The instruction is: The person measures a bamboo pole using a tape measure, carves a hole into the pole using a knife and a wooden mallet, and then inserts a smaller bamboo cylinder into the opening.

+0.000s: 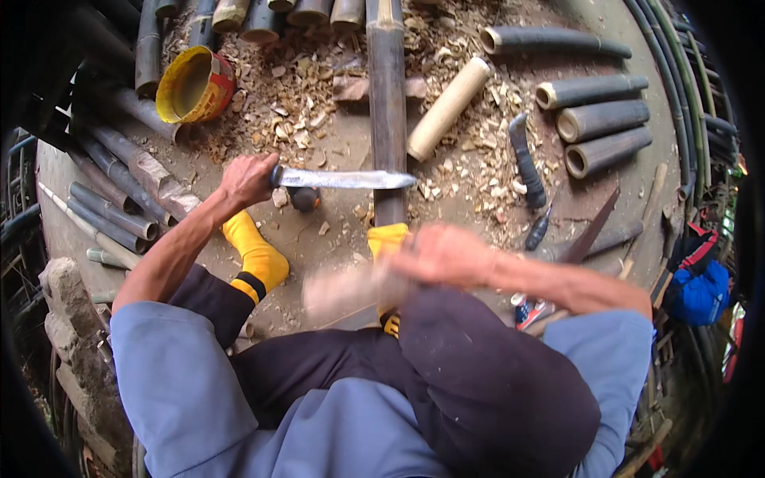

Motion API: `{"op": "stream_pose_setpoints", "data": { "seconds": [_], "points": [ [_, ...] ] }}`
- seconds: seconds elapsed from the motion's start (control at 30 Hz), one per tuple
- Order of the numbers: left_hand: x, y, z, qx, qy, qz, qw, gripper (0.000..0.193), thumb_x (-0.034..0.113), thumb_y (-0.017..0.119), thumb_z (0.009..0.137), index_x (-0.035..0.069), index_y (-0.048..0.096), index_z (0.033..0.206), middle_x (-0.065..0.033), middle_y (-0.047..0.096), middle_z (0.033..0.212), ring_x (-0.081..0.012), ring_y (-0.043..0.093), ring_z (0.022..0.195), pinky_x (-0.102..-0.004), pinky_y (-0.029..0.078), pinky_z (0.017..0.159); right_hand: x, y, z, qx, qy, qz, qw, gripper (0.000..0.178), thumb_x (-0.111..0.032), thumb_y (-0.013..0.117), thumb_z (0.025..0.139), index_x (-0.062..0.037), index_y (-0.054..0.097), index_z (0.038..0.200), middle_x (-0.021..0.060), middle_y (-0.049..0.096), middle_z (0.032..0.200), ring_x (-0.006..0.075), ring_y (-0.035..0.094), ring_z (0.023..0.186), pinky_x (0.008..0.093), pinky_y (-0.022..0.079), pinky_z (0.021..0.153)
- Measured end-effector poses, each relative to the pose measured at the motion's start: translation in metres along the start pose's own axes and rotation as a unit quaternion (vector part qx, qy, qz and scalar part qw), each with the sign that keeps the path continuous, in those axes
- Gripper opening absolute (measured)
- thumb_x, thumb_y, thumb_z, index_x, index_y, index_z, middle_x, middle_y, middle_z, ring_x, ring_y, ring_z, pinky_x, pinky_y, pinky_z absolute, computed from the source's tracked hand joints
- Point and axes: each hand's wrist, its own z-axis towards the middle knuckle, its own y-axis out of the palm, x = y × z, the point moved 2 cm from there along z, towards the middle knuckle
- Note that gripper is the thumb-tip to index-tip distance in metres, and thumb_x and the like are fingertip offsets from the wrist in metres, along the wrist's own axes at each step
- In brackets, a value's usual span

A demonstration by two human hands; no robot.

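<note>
My left hand is closed round the black handle of a long knife. Its shiny blade lies flat-looking across a dark bamboo pole, close to the pole's near end. My right hand, blurred by motion, grips a thick pale wooden club over my raised knee; the club is smeared too, pointing left. A yellow-socked foot is at the pole's near end, partly hidden by the right hand. My other yellow-socked foot rests on the ground below the left hand.
A wood block lies beneath the pole amid wood chips. Right of the pole are a peeled bamboo length, a dark curved tool and several cut bamboo pieces. A yellow-red bucket stands at the far left.
</note>
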Motion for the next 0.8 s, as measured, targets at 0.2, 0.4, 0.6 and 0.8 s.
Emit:
{"op": "stream_pose_setpoints", "data": {
  "seconds": [0.2, 0.4, 0.6, 0.8],
  "points": [
    [0.003, -0.004, -0.001, 0.008, 0.008, 0.004, 1.0, 0.027, 0.01, 0.065, 0.061, 0.007, 0.051, 0.084, -0.0148, 0.061, 0.073, -0.036, 0.061, 0.066, -0.0459, 0.048, 0.058, 0.053, 0.002, 0.011, -0.109, 0.143, -0.012, 0.984, 0.055, -0.031, 0.069, 0.077, -0.0042, 0.041, 0.116, 0.0162, 0.057, 0.086, 0.0263, 0.061, 0.067, 0.0362, 0.053, 0.059],
    [-0.002, 0.005, 0.01, 0.028, 0.032, 0.009, 0.999, 0.025, 0.011, 0.065, 0.062, 0.008, 0.051, 0.083, -0.0136, 0.061, 0.069, -0.0352, 0.061, 0.062, -0.0458, 0.048, 0.055, -0.005, 0.001, 0.006, -0.045, -0.066, 0.042, 0.996, 0.028, -0.01, 0.057, 0.079, -0.0128, 0.051, 0.107, 0.0144, 0.057, 0.074, 0.0269, 0.062, 0.083, 0.0356, 0.052, 0.068],
    [-0.009, 0.007, 0.009, 0.034, 0.031, 0.017, 0.999, 0.026, 0.013, 0.065, 0.062, 0.01, 0.052, 0.085, -0.0138, 0.061, 0.066, -0.0345, 0.061, 0.06, -0.0453, 0.048, 0.054, 0.009, -0.021, 0.023, -0.089, 0.149, -0.06, 0.983, 0.037, -0.012, 0.064, 0.075, -0.003, 0.045, 0.106, 0.0144, 0.06, 0.078, 0.025, 0.062, 0.071, 0.0324, 0.054, 0.054],
    [-0.014, 0.005, 0.017, 0.042, 0.025, 0.015, 0.999, 0.025, 0.012, 0.065, 0.061, 0.008, 0.053, 0.082, -0.0142, 0.06, 0.066, -0.0347, 0.061, 0.061, -0.0456, 0.048, 0.054, 0.036, -0.017, 0.016, 0.077, -0.144, -0.044, 0.986, 0.023, -0.007, 0.054, 0.084, -0.0056, 0.047, 0.107, 0.0142, 0.062, 0.072, 0.0241, 0.065, 0.072, 0.0351, 0.054, 0.052]
  ]
}}
